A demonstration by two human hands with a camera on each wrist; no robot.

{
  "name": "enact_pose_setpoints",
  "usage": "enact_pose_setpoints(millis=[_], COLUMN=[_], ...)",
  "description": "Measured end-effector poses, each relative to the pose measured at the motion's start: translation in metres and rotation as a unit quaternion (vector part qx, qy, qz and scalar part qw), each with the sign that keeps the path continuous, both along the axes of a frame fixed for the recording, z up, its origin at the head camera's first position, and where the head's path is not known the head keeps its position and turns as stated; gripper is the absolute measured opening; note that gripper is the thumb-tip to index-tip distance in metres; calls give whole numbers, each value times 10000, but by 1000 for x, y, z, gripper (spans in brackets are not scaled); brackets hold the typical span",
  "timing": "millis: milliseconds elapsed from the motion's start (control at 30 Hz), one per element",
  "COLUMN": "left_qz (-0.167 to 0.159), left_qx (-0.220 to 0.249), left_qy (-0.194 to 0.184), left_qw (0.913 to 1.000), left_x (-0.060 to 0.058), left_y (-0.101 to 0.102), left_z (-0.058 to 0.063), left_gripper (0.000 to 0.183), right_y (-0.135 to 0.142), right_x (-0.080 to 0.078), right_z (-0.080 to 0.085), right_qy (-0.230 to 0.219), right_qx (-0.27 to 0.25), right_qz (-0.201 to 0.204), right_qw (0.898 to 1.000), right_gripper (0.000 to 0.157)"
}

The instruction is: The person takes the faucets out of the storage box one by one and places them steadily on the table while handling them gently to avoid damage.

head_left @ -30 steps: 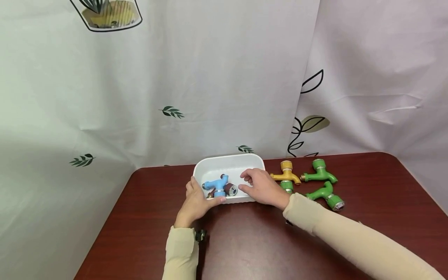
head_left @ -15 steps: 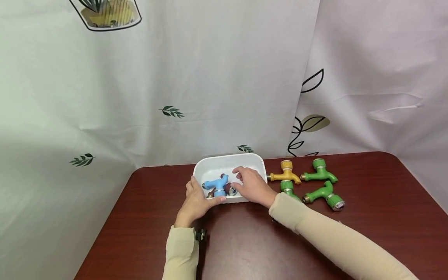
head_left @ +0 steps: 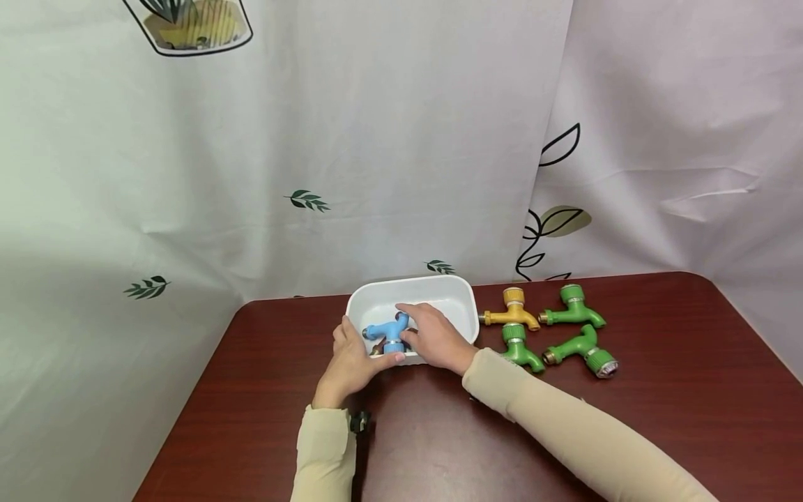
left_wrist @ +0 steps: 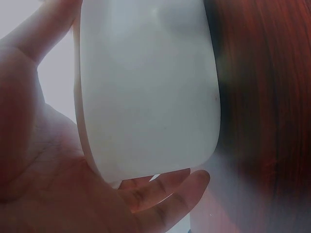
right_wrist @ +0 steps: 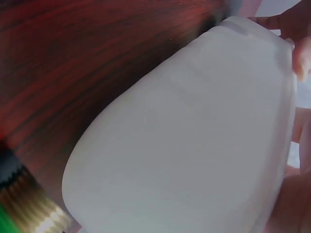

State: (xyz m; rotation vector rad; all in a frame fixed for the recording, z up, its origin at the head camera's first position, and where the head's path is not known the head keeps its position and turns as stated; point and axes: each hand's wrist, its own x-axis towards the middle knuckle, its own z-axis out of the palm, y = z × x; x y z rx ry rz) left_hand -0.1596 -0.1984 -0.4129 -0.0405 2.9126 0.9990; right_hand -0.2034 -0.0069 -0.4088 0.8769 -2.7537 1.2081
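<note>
Table: left hand around tray, right half-spread at blue tap

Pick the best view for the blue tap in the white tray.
Head: it looks down into the white tray, so the blue tap shows nearly whole, with the right hand close by its spout. Left wrist and right wrist: no blue tap visible; both see the tray's outer wall.
</note>
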Motion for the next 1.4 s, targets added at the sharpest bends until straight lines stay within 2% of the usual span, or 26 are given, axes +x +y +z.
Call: enact_pose_setpoints(millis=[233, 433, 767, 1033, 1400], left_qz=[-13, -22, 41, 56, 79], left_qx=[-15, -8, 8, 18, 9], left_qy=[20, 27, 8, 25, 3], left_qw=[10000, 10000, 10000, 10000, 10000], left_x=[0, 0, 0, 0, -1], left_y=[0, 0, 0, 0, 1], left_z=[0, -1, -1, 0, -1], left_gripper=[135, 135, 135, 135, 137], right_y=[-1, -2, -2, -3, 1], right_x=[-2, -4, -5, -5, -5], right_z=[-4, -6, -7, -7, -4], right_qy=[50, 60, 163, 422, 485], right_qx=[-59, -104, -209, -106, 461], right_qz=[321, 444, 294, 170, 82], right_qw=[9995, 9989, 9992, 9989, 9977], right_gripper=[41, 37, 36, 30, 22])
